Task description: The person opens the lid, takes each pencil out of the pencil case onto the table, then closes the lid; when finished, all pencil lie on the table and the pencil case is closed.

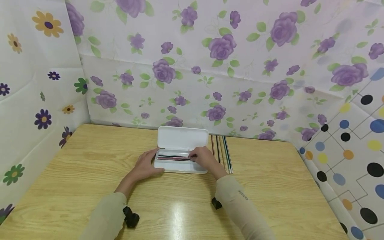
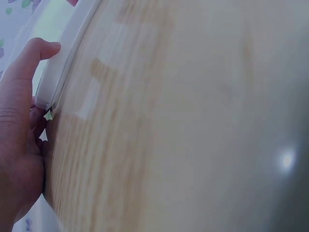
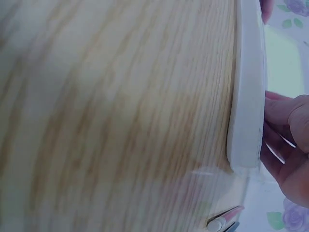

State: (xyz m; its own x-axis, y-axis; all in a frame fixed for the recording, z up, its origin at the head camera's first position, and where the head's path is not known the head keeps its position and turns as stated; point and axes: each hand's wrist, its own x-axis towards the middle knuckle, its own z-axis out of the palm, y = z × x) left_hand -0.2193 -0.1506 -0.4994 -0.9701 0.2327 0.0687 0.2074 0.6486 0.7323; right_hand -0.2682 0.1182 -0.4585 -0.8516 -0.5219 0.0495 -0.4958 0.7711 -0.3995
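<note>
A white pencil case (image 1: 180, 167) lies on the table with its lid (image 1: 182, 137) raised at the back. Several dark and reddish pencils (image 1: 174, 158) lie lengthwise inside it. My left hand (image 1: 147, 164) holds the case's left end, its thumb at the front rim and its fingers around the side; the left wrist view shows the thumb bent over the rim. My right hand (image 1: 204, 157) reaches into the case's right part and pinches the pencils near their right ends. In the right wrist view its curled fingers (image 3: 279, 112) are behind the case wall, partly hidden.
Several more pencils (image 1: 228, 155) lie side by side on the wooden table (image 1: 180, 200), just right of the case. A flower-patterned sheet (image 1: 192, 83) rises behind the table's back edge, with patterned sheets at both sides. Black wrist devices (image 1: 131, 218) sit at the sleeves.
</note>
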